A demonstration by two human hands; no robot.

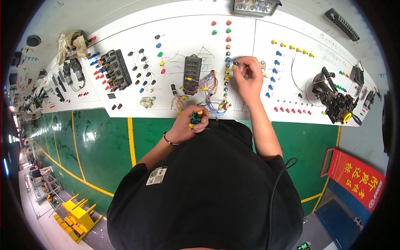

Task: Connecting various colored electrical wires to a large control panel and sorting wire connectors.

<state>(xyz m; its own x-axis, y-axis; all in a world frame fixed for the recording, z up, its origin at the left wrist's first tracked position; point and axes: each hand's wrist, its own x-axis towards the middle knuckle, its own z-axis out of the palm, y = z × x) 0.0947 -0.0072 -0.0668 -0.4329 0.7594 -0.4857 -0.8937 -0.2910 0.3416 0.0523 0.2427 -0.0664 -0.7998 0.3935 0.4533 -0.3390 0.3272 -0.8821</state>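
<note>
My left hand (189,123) is closed around a cluster of small green, yellow, blue and red plastic caps (196,118) at the front edge of the white panel (166,106). Above the panel, my right hand (248,77) pinches a small black cap (236,63) between thumb and index finger. Just left of those fingertips runs a column of coloured terminals (228,59), red and green at the top, blue and yellow lower down. A black fuse box (192,75) lies left of the column. Thin coloured wires with yellow ends (213,85) hang between the two.
A larger black fuse box (116,70) stands to the left, by rows of black terminals (143,62). Blue terminals (273,79) and a black switch assembly with a yellow knob (339,104) sit to the right. A lamp (256,6) is at the far edge.
</note>
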